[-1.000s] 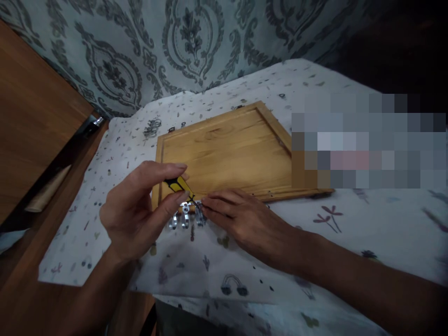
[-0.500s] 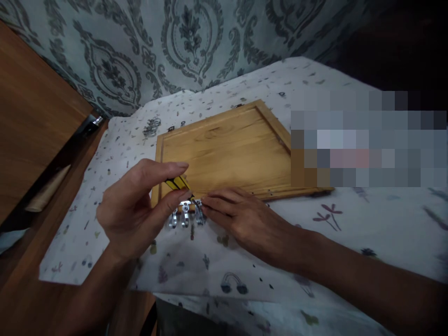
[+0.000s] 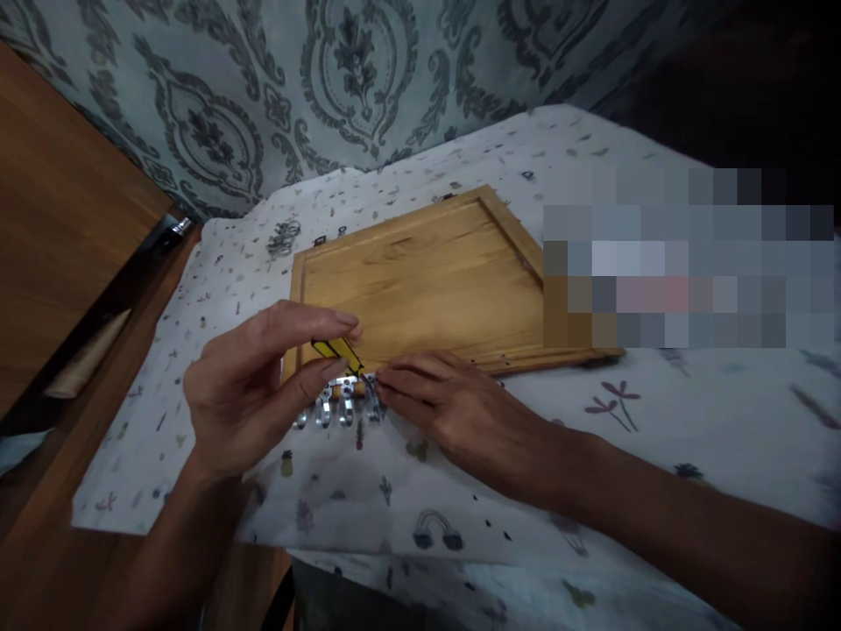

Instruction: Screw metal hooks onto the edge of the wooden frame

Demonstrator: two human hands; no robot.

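My left hand [image 3: 246, 390] pinches a screwdriver with a yellow and black handle [image 3: 339, 352] between thumb and fingers. The screwdriver slants down to the right, its tip at a metal hook rail [image 3: 347, 392]. Several shiny hooks hang from this rail along the near edge of a framed wooden board [image 3: 420, 289]. My right hand [image 3: 453, 403] is closed around the rail's right end, fingers together and fingertips beside the screwdriver tip. Its thumb is hidden, and the screw under the tip is too small to make out.
A white patterned cloth [image 3: 453, 486] covers the table under the board. A small cluster of metal pieces [image 3: 284, 237] lies behind the board's left corner. Patterned wallpaper [image 3: 358, 70] rises at the back, a wooden panel [image 3: 72, 210] stands left, and a blurred patch hides the right side.
The left index finger has lifted and loosened slightly around the yellow handle, showing more of it. The right hand and the board stay in place.
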